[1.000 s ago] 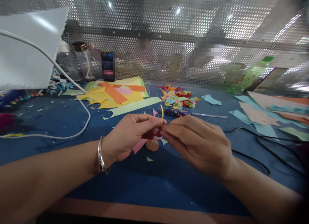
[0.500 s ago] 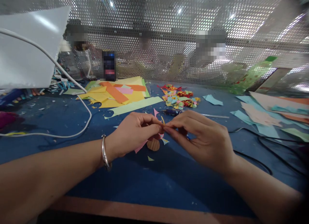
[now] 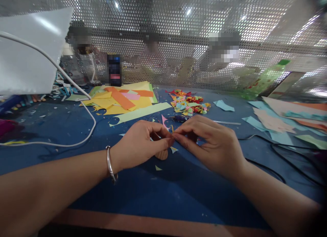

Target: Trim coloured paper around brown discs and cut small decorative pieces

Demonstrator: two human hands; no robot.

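Observation:
My left hand [image 3: 144, 141], with a silver bracelet [image 3: 110, 163] at its wrist, is closed in a pinch. Opposite it, my right hand [image 3: 211, 141] pinches too, and the fingertips of both meet. A thin yellow paper strip [image 3: 172, 129] sticks up between them; the rest of it is hidden by my fingers. Below my left fingers lies a brown ridged disc [image 3: 161, 154], partly covered. Pink paper [image 3: 165, 121] and a pale green scrap [image 3: 158, 168] lie near my hands. Behind them is a pile of small folded coloured paper pieces [image 3: 190, 103].
Yellow and orange paper sheets [image 3: 125, 100] lie at the back left, beside a phone [image 3: 114, 70]. A white cable [image 3: 95, 122] loops on the left. Blue and peach paper [image 3: 274, 121] and black cables [image 3: 276, 151] are at right. A perforated metal screen [image 3: 168, 35] stands behind.
My left thumb has shifted slightly toward my right fingertips. The yellow strip looks straighter and shows less. Pink paper by the disc is now hidden behind my left hand.

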